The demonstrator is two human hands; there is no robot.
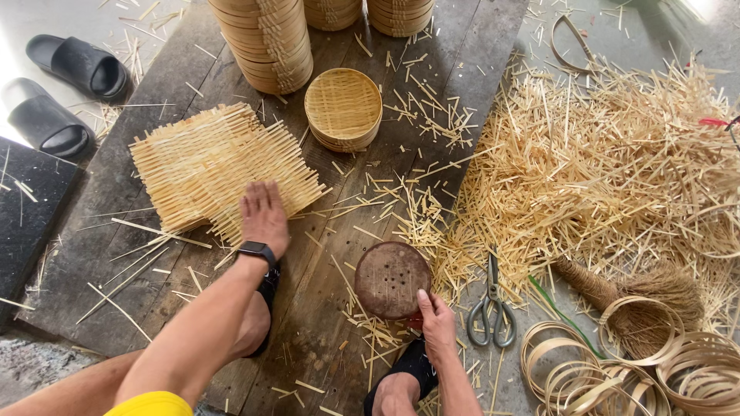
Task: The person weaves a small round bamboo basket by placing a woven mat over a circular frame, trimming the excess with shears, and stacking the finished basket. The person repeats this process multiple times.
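Hidden or cut off: the tall stacks of round woven bamboo trays [266, 38] at the top run out of the picture; the person's body is out of view below the forearms; the pale bamboo hoops [609, 370] at lower right are cropped by the edge.
Hard to make out: something red shows under the right thumb, too little of it to tell what.
Left hand [264, 216]: lies flat, palm down, fingers straight and close together, pressing on the near edge of the square mat of woven pale bamboo strips [220, 166]. A black watch [257, 250] sits on the wrist.
Right hand [438, 323]: thumb resting on the near rim of the round dark brown wooden disc with small holes [391, 279]; fingers curled beneath, so the grip cannot be fully seen.
Where these lie: mat and disc rest on the dark weathered wooden boards [324, 323] on the floor, mat to the left, disc nearer the person.
Nearby: a single small round woven bamboo tray [343, 108] beyond the mat; metal scissors [491, 308] just right of the disc; a big heap of bamboo offcuts [617, 162] on the right; two black slippers [62, 92] at upper left.
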